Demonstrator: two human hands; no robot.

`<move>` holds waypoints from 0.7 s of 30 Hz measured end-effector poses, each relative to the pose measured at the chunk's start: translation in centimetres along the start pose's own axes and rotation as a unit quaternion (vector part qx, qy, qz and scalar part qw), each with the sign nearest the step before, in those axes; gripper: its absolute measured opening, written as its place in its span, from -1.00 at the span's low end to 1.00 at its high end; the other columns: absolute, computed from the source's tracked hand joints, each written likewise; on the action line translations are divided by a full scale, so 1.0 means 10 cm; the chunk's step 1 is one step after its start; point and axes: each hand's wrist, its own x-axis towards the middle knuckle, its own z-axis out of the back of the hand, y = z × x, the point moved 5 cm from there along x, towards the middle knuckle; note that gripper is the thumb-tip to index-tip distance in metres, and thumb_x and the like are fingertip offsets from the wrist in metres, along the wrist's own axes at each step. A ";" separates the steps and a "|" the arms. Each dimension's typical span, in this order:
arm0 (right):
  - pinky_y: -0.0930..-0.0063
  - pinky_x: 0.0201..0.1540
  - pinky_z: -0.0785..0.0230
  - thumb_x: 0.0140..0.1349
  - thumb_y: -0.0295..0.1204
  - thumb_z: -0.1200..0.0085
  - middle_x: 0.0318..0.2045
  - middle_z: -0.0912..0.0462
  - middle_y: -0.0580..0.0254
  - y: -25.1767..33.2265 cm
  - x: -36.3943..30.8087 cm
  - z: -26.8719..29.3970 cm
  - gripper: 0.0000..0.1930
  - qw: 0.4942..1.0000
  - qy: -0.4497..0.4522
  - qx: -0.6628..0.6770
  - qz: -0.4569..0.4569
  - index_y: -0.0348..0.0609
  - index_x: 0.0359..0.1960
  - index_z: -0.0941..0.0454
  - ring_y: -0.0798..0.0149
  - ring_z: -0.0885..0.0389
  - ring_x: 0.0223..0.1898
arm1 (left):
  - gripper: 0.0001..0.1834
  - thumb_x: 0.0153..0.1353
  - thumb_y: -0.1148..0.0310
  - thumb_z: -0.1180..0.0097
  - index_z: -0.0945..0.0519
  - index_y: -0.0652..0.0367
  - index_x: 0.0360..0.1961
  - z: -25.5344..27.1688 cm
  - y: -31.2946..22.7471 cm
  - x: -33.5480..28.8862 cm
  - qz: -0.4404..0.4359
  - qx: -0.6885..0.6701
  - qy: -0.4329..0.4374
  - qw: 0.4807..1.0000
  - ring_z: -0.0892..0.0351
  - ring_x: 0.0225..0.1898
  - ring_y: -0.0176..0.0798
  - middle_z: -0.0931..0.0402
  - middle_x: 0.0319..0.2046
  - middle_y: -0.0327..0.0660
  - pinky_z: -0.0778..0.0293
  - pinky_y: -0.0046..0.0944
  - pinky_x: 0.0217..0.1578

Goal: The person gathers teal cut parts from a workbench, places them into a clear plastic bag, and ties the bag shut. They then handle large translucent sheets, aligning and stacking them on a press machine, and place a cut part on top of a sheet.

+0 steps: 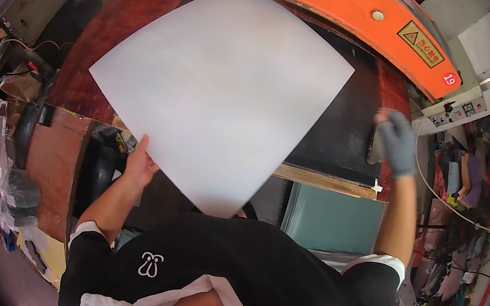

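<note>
Because only L hand [141,167] pinches the white sheet [223,87], it might skew. R hand [398,143], right of the sheet, half-curled; can't tell if holding sth.

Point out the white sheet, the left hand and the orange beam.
White sheet [221,96]: head view, on the middle of its broad face.
Left hand [142,167]: head view, on the middle of the hand.
Orange beam [334,6]: head view, on its broad orange surface, near mid-length.
</note>
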 end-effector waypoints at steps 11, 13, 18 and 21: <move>0.22 0.05 -0.23 0.03 -0.09 -0.08 0.10 -0.32 -0.03 -0.62 -0.02 -1.94 -0.41 0.954 0.151 -0.212 0.152 -0.21 0.04 -0.34 0.03 -0.28 0.10 | -0.47 0.26 0.07 0.09 -0.32 0.31 0.05 0.77 -0.54 0.49 -0.048 0.023 -0.010 0.999 -0.42 0.00 -0.14 -0.39 0.02 -0.13 -0.36 -0.16 0.00; 0.21 0.07 -0.19 0.07 -0.04 -0.01 0.11 -0.31 -0.01 -0.66 0.13 -2.13 -0.40 0.949 0.158 -0.222 0.156 -0.21 0.05 -0.32 0.04 -0.24 0.12 | -0.47 0.28 0.07 0.14 -0.30 0.31 0.08 0.76 -0.53 0.46 -0.038 0.037 -0.011 0.999 -0.41 0.02 -0.15 -0.38 0.03 -0.12 -0.35 -0.17 0.02; 0.12 0.12 -0.10 0.11 -0.02 0.04 0.11 -0.30 -0.01 -0.86 0.42 -2.54 -0.41 0.921 0.106 -0.261 0.268 -0.20 0.06 -0.31 0.00 -0.25 0.12 | -0.43 0.30 0.02 0.22 -0.27 0.31 0.12 0.72 -0.51 0.41 -0.056 0.069 -0.080 0.993 -0.39 0.04 -0.15 -0.35 0.06 -0.12 -0.35 -0.17 0.01; 0.06 0.11 -0.06 0.13 0.05 0.13 0.16 -0.26 0.06 -1.38 1.00 -2.51 -0.37 0.925 0.128 -0.300 0.194 -0.16 0.10 -0.28 0.05 -0.18 0.17 | -0.40 0.30 -0.02 0.27 -0.26 0.31 0.12 0.75 -0.48 0.44 -0.082 0.088 -0.119 0.985 -0.39 0.04 -0.14 -0.36 0.05 -0.11 -0.35 -0.17 0.02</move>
